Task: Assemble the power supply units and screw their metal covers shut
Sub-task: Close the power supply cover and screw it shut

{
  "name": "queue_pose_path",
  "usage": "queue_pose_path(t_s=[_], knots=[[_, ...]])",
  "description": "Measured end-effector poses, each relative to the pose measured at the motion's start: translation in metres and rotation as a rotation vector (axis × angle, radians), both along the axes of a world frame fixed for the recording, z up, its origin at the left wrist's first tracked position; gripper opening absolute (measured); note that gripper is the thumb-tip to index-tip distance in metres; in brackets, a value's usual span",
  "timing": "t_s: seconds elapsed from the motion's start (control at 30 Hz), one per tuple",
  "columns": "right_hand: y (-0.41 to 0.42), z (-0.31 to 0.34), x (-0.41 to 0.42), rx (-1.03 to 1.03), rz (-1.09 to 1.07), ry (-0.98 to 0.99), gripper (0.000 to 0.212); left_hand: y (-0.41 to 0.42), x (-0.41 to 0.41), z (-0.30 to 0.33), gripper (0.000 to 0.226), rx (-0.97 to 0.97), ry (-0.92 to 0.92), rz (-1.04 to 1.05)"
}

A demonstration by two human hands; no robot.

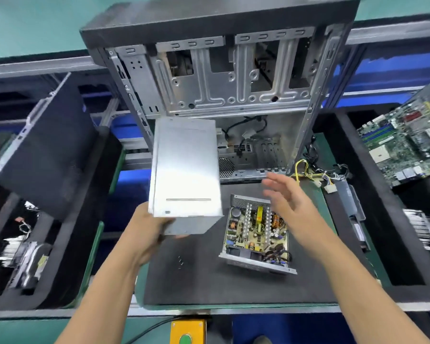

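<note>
**Cover Lifted, Open Supply Unit on the Mat**

The left hand [151, 230] gripped the bent, silvery sheet-metal cover [186, 167] by its near lower corner, fingers curled under the edge and thumb hidden behind the metal. The cover was held off the black foam work mat [209, 281], its long axis running away from the person toward the open grey steel computer case [221, 78], its broad flat face turned up toward the camera, and a narrow slot lying across its near end.

The right hand [287, 194] hovered blurred above the mat with fingers spread and nearly straight, holding nothing. It was just right of the cover and above the far edge of the open power supply unit [256, 233].

That unit, a shallow metal tray carrying a crowded circuit board, lay flat on the mat, right of the cover and apart from it, its long axis slightly skewed, with the near end swung to the right. A few small dark screws [180, 263] lay on the mat left of the unit. Bare mat stretched in front of both. A bundle of yellow and black wires [318, 173] trailed at the mat's far right corner.
</note>
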State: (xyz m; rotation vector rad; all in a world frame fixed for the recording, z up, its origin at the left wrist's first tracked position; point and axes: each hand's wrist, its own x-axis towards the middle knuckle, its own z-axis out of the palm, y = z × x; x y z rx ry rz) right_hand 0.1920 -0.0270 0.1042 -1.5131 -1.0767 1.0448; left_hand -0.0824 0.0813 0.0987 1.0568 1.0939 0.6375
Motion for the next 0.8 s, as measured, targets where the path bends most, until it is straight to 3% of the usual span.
queue_pose_path(t_s=[0.1,0.2,0.33,0.43,0.63,0.67,0.73,0.8], knots=[[-0.001,0.007,-0.004,0.051,0.157,0.07,0.113,-0.009,0.027,0.006,0.02,-0.144,-0.012,-0.054],[-0.003,0.012,-0.004,0.086,0.18,0.047,0.119,-0.025,0.052,0.01,0.022,-0.294,-0.102,-0.176],[-0.004,0.018,0.014,0.079,0.03,0.054,0.079,-0.047,0.075,0.009,0.022,-0.452,-0.222,-0.317],[-0.005,0.018,0.027,0.084,0.005,0.056,0.063,-0.054,0.083,0.002,0.022,-0.553,-0.28,-0.355],[-0.011,0.023,0.039,0.049,-0.058,0.262,0.025,-0.055,0.085,0.0,0.025,-0.615,-0.209,-0.448],[-0.013,0.022,0.042,0.044,-0.101,0.341,0.024,-0.051,0.085,0.002,0.028,-0.634,-0.222,-0.415],[-0.02,0.022,0.045,0.042,-0.227,0.51,0.032,-0.042,0.083,0.009,0.066,-0.674,-0.285,-0.307],[-0.028,0.022,0.044,0.042,-0.338,0.668,0.035,-0.036,0.083,0.012,0.094,-0.592,-0.297,-0.193]])
